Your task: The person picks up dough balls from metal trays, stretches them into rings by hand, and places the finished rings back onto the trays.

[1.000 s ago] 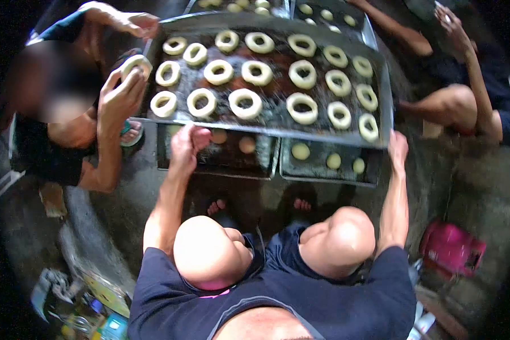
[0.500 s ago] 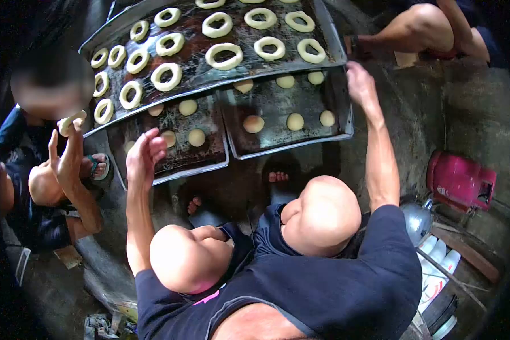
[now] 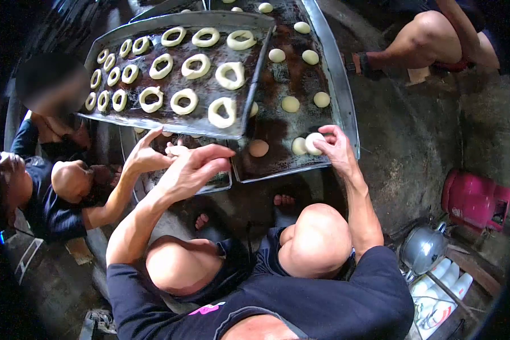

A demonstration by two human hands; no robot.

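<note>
My right hand pinches a round dough ball above the front right corner of a dark baking tray. A second dough ball lies just beside it on that tray. My left hand is in the air with fingers stretched and apart, holding nothing visible, near the front edge of the upper tray. Several dough rings lie in rows on this upper tray, which rests across the trays below. More dough balls are spread over the right-hand tray.
At left, a co-worker's hand reaches in beside my left hand, near a pale piece of dough. Another person's leg is at upper right. A pink gas cylinder and a metal pot stand on the floor at right.
The ring tray has shifted left, uncovering more of the right-hand tray. My right hand has left the tray's edge and taken a dough ball. My left hand has moved right.
</note>
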